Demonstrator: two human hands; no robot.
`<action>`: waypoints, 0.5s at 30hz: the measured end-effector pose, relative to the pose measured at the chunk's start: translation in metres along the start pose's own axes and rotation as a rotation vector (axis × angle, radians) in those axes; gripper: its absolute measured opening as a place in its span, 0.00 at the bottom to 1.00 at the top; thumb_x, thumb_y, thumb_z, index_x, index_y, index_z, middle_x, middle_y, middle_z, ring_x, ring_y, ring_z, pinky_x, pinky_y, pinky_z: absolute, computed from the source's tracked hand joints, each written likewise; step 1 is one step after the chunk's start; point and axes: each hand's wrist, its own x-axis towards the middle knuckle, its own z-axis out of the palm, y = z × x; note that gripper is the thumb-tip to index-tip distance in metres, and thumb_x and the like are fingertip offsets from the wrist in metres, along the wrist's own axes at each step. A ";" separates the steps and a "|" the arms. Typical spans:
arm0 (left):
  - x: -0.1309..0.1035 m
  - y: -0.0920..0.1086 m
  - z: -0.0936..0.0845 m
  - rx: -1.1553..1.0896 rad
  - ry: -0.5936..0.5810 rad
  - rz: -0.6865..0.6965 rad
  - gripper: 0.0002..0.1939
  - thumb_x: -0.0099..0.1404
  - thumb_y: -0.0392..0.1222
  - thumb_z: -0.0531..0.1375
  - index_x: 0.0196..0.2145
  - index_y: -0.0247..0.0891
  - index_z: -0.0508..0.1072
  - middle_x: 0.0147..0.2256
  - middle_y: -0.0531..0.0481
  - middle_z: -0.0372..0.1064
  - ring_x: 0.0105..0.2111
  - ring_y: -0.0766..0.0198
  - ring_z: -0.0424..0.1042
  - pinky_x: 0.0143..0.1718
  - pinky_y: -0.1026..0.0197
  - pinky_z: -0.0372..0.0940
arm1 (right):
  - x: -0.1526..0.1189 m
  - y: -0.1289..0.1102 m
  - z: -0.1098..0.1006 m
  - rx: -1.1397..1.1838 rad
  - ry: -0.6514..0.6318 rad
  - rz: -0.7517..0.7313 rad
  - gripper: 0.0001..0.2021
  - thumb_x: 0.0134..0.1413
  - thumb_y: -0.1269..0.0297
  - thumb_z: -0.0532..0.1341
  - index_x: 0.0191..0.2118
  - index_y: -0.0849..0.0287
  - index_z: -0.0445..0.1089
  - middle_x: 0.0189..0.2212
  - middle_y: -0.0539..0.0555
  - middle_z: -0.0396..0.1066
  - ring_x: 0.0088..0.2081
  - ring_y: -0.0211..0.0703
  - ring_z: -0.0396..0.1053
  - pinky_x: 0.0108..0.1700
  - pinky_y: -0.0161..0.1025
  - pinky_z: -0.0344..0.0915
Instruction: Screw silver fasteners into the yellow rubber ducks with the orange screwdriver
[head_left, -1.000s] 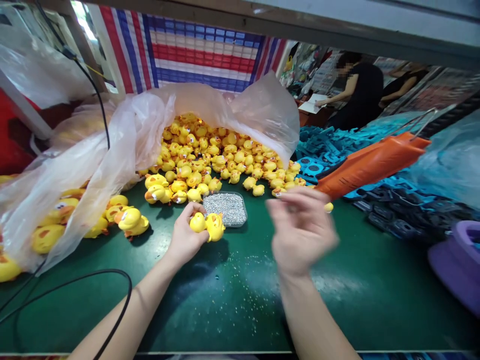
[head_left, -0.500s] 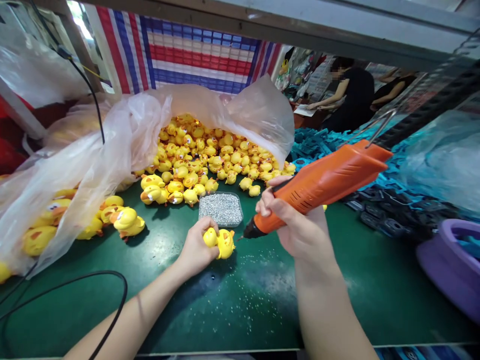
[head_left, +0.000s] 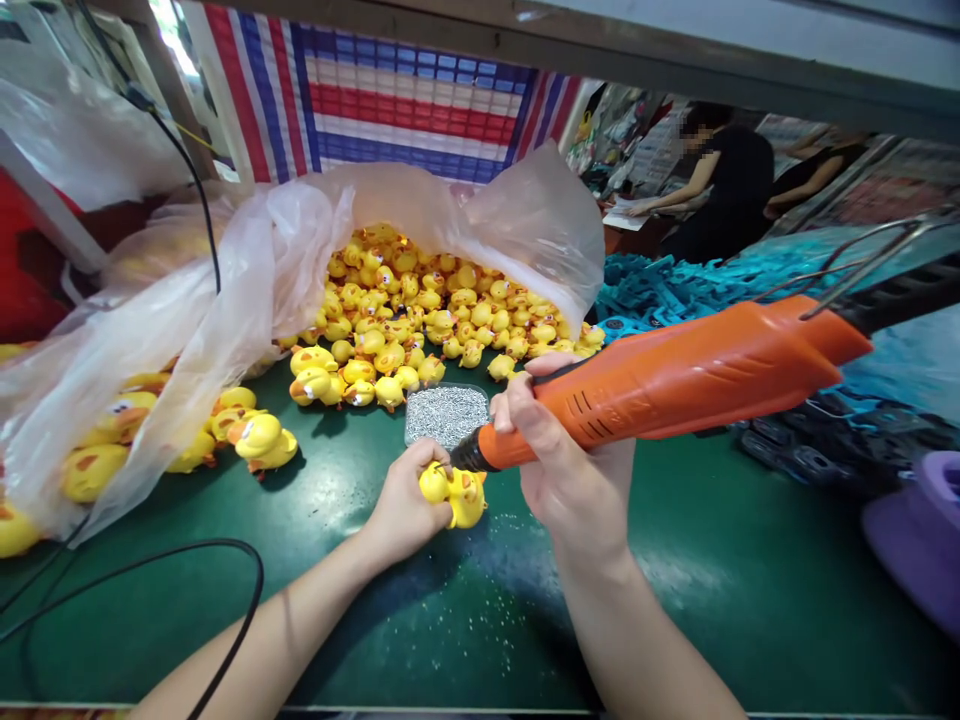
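Observation:
My left hand grips a yellow toy duck by its head, low over the green tabletop. An orange electric screwdriver lies tilted in my right hand, fingers wrapped around its front part. Its black nose points left and down and reaches the duck beside my left fingertips; the tip itself is hard to make out. Just behind the duck stands a clear plastic tub filled with small silvery screws. From the tool's back end a dark cord and a metal hanger run up to the right.
Many yellow ducks spill from a plastic bag. More ducks lie at left beside a black cable. Blue parts, dark parts and a purple basin are at right. Another person works beyond.
My right hand has brought the screwdriver left, from beside the duck until its nose meets it. My left hand still holds the duck. The whole view has shifted slightly.

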 end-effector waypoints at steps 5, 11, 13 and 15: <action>-0.001 -0.001 0.002 -0.071 -0.026 -0.065 0.15 0.38 0.29 0.56 0.28 0.39 0.62 0.25 0.58 0.59 0.24 0.70 0.57 0.24 0.66 0.52 | -0.003 -0.001 0.002 0.009 -0.041 0.019 0.12 0.48 0.65 0.68 0.38 0.51 0.66 0.27 0.46 0.64 0.28 0.36 0.65 0.33 0.38 0.67; -0.001 0.001 0.003 -0.101 -0.020 -0.090 0.15 0.38 0.29 0.56 0.27 0.39 0.61 0.24 0.58 0.59 0.23 0.70 0.57 0.24 0.66 0.51 | -0.006 -0.004 0.002 -0.014 -0.040 0.027 0.12 0.49 0.68 0.67 0.39 0.51 0.66 0.27 0.46 0.64 0.28 0.37 0.66 0.33 0.39 0.68; -0.001 0.002 0.003 -0.111 -0.020 -0.096 0.15 0.37 0.29 0.56 0.26 0.39 0.60 0.24 0.59 0.58 0.23 0.71 0.56 0.23 0.66 0.51 | -0.006 -0.006 0.002 -0.013 -0.042 0.023 0.11 0.49 0.69 0.67 0.38 0.51 0.67 0.27 0.45 0.65 0.28 0.36 0.66 0.33 0.39 0.67; -0.001 0.003 0.002 -0.123 -0.022 -0.103 0.15 0.37 0.29 0.56 0.26 0.40 0.60 0.23 0.59 0.57 0.22 0.71 0.54 0.23 0.66 0.51 | -0.006 -0.007 0.002 -0.008 -0.038 0.019 0.11 0.48 0.69 0.67 0.38 0.51 0.67 0.26 0.45 0.65 0.28 0.36 0.66 0.34 0.39 0.68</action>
